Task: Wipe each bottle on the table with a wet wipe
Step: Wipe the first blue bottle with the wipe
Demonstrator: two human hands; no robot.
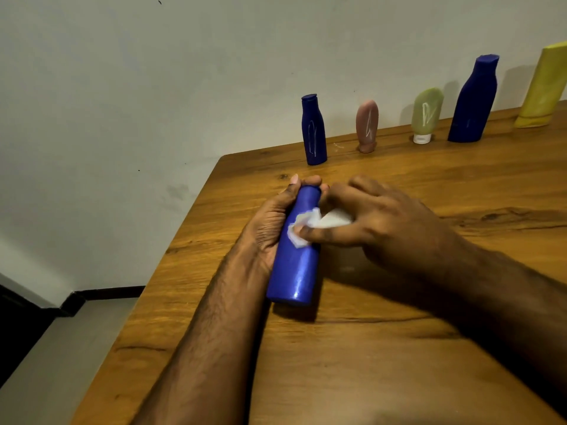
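The left hand (270,222) curls round a tall blue plastic bottle (296,250), holding it tilted near the left edge of the wooden tabletop (399,348) — cap end pointing toward the wall. The right hand (377,222) pinches a crumpled white wet wipe (310,225) and presses it against the bottle's side. Along the far edge stand five more — a small dark blue bottle (313,130), a pink tube (366,125), a pale green tube (426,113), a larger dark blue bottle (472,102) and a yellow tube (541,90).
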